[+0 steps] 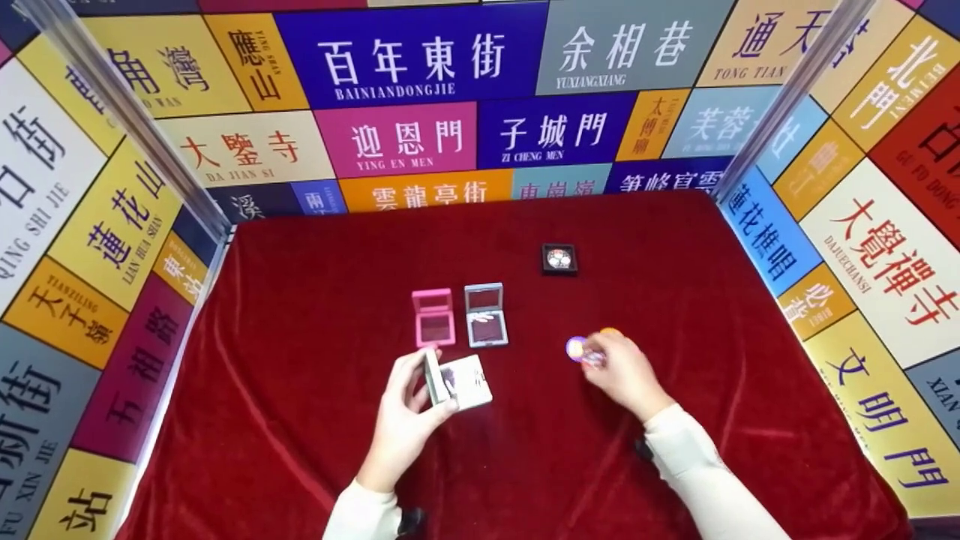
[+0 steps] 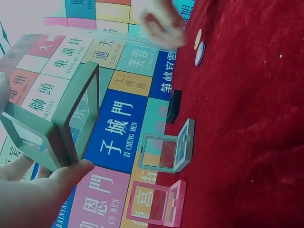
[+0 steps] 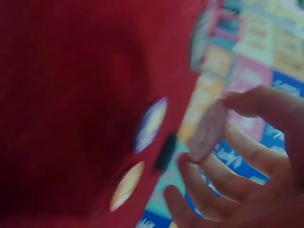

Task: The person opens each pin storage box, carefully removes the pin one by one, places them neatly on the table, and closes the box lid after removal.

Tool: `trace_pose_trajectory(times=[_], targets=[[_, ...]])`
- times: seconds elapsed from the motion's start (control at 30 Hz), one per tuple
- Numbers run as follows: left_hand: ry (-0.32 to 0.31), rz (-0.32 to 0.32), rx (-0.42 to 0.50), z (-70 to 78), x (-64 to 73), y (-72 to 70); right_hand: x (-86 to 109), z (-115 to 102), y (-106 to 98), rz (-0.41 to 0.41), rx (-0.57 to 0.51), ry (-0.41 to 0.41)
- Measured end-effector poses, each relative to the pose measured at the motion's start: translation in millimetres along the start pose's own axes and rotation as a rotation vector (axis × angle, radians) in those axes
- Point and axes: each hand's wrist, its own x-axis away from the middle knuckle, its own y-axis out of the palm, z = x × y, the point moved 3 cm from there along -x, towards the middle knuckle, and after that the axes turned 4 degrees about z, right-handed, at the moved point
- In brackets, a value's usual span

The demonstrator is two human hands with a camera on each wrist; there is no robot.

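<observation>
My left hand (image 1: 401,424) holds a pale green hinged display case (image 2: 78,111) by one panel, its two clear-windowed halves spread apart. The case is above the red cloth. My right hand (image 1: 628,375) pinches a round flat disc (image 3: 210,130) between thumb and fingers; motion blur hides its design. Just beside that hand, a purple-rimmed round badge (image 1: 574,348) and an orange round badge (image 3: 127,186) lie on the cloth. The orange one is mostly covered by the hand in the head view.
A pink case (image 1: 436,343) and a blue-grey case (image 1: 487,343) stand with lids raised beyond my left hand. Farther back sits a small black case (image 1: 559,271) with a round patterned piece in it. Red velvet cloth (image 1: 315,300) covers the table; sign-printed panels (image 1: 405,139) enclose it.
</observation>
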Motion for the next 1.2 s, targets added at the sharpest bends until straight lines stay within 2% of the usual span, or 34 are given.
trace_pose_trajectory(times=[0.17, 0.33, 0.43, 0.53, 0.6, 0.7, 0.77, 0.83, 0.9, 0.97, 1.2], targets=[[-0.016, -0.002, -0.002, 0.4, -0.1, -1.7, 11.9, 21.4, 2.2, -0.042, 0.097, 0.052], [-0.013, -0.011, -0.009, 2.7, -0.6, -1.5, 14.6, 23.0, 4.0, -0.042, 0.13, 0.073], [-0.009, -0.039, -0.06, 2.7, -0.3, -2.3, 16.7, 18.1, 1.1, -0.054, 0.148, 0.095], [-0.009, -0.106, -0.125, 1.6, -0.8, -3.0, 12.7, 2.9, -3.3, -0.064, 0.076, 0.092], [-0.023, -0.169, -0.141, 0.1, -0.8, -2.6, 6.0, -15.3, -6.1, -0.078, -0.065, 0.072], [-0.095, -0.289, -0.084, -4.4, 1.5, 1.6, -4.6, -51.4, -7.2, -0.176, -0.364, 0.003], [-0.152, -0.369, -0.04, -8.6, 4.6, 7.0, -7.6, -75.7, -7.1, -0.276, -0.531, -0.09], [-0.202, -0.44, -0.005, -13.0, 8.3, 13.1, -7.4, -96.5, -6.7, -0.383, -0.634, -0.202], [-0.223, -0.484, 0.0, -16.6, 10.9, 17.8, -6.1, -111.4, -6.5, -0.45, -0.665, -0.313], [-0.24, -0.504, 0.018, -18.2, 12.4, 20.3, -5.9, -120.7, -5.4, -0.473, -0.661, -0.378], [-0.237, -0.531, 0.088, -13.6, 11.2, 21.0, -14.4, -129.1, 2.5, -0.476, -0.619, -0.461]])
